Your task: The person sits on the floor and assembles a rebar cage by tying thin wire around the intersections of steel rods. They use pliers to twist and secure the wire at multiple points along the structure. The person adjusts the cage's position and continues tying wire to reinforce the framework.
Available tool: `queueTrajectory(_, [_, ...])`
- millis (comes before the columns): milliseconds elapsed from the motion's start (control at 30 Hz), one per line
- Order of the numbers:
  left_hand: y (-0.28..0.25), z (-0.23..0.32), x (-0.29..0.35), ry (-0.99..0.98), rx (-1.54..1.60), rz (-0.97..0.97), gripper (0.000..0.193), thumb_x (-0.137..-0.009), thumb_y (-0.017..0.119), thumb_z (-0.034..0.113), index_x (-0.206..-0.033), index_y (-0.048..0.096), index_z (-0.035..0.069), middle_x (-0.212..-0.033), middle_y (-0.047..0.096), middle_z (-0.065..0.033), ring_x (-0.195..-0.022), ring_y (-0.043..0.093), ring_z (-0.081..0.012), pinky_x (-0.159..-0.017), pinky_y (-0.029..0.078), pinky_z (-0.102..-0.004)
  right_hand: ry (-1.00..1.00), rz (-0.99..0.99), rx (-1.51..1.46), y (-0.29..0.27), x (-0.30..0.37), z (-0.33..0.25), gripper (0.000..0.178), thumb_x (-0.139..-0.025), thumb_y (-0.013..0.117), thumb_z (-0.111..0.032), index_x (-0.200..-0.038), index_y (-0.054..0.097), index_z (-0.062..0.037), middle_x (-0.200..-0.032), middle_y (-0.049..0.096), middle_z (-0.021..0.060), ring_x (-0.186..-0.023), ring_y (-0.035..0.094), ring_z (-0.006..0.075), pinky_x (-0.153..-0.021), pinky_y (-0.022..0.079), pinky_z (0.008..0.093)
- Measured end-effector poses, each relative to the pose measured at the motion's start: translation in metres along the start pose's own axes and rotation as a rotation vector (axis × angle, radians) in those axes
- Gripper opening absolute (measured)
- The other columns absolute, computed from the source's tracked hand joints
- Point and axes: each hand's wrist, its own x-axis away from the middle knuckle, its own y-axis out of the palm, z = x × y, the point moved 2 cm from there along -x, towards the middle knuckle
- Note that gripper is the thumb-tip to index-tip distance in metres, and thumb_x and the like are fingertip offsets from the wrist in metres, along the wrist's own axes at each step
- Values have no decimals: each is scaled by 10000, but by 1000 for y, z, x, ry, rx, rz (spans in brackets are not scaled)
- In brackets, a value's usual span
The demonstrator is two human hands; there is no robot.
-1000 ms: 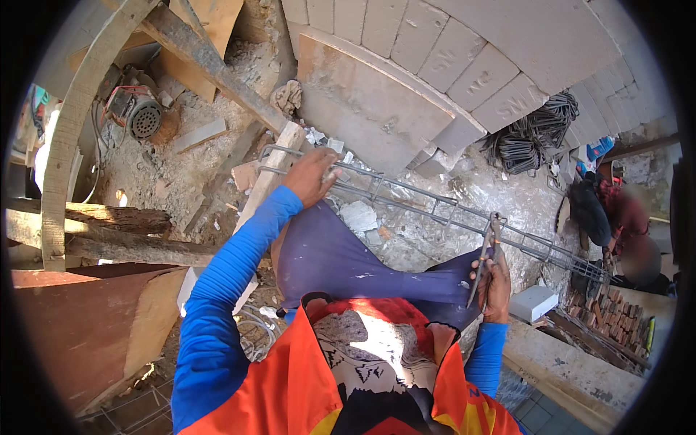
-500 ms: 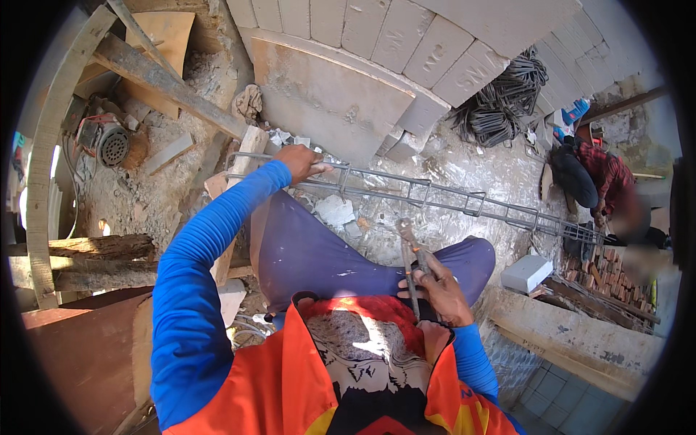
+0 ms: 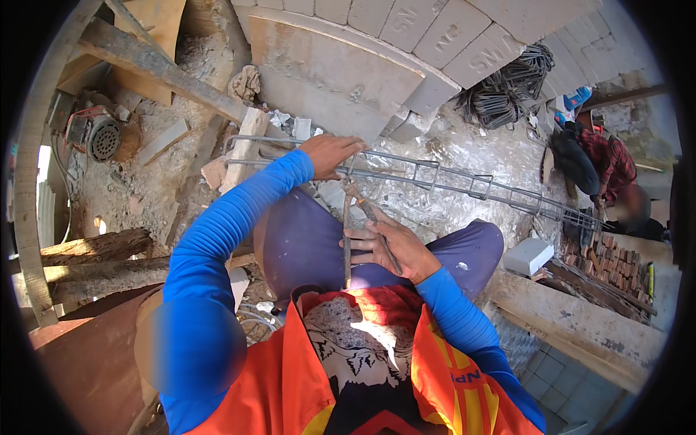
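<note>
A long, narrow steel rebar cage (image 3: 453, 181) with square stirrups slants across in front of me. My left hand (image 3: 332, 154) is closed over its near-left part, fingers wrapped on the upper bars. In my right hand (image 3: 400, 248) is a pair of rusty tying pincers (image 3: 348, 239), their long handles spread apart between my fingers. The pincers' jaws are at the lower bars, just below my left hand; whether they grip a wire is too small to tell. A wooden beam (image 3: 243, 156) supports the cage's left end.
Grey blocks (image 3: 406, 29) and a leaning panel (image 3: 326, 80) stand ahead, beside a heap of bent stirrups (image 3: 507, 83). Another person (image 3: 602, 167) crouches at the cage's far end. A motor (image 3: 98, 136) lies left; a white block (image 3: 528, 257) and stacked bricks (image 3: 616, 264) are right.
My left hand has slid right along the cage. My right hand has brought the pincers up and left from my lap to the lower bars, and their handles are wider apart.
</note>
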Motion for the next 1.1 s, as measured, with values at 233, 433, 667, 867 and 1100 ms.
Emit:
queueTrajectory(233, [4,-3,1,24,-23,96,883,-714,873,249,-1463,421,128,-1482,516,-116,-1298,557,-330,-1084,461,-444,49,134,5,5,-14,-10,558,-1105,341,-174,-1631,158,-210,-1289,560,228,-1097,649,335,-928,572,550])
queueTrajectory(433, [8,-3,0,-13,5,85,869,-715,876,269,-1451,433,138,-1478,520,-108,-1294,559,-322,-1085,457,-437,35,324,137,5,-17,-6,559,-1101,369,-175,-1630,191,-201,-1215,525,157,-1033,647,288,-893,606,480])
queueTrajectory(667, [-14,9,44,-136,-51,552,721,-768,852,291,-1366,495,103,-1386,558,-126,-1261,547,-354,-1079,422,-509,25,341,309,2,-9,-13,601,-1076,499,-150,-1612,229,-114,-1168,538,100,-971,677,251,-862,630,446])
queueTrajectory(867, [34,-44,227,-1384,413,1105,590,-921,726,439,-1198,630,-73,-1184,670,-226,-1124,629,-327,-987,475,-398,114,280,375,-3,-6,-8,631,-1059,555,-152,-1588,217,-91,-1305,504,123,-955,687,265,-839,634,431])
queueTrajectory(1100, [13,-55,200,-1396,824,881,614,-839,813,445,-1131,724,-88,-972,759,-185,-913,716,-260,-854,535,-342,11,346,609,7,-4,-4,627,-1035,599,-148,-1551,254,-63,-1201,554,128,-881,692,247,-790,635,399])
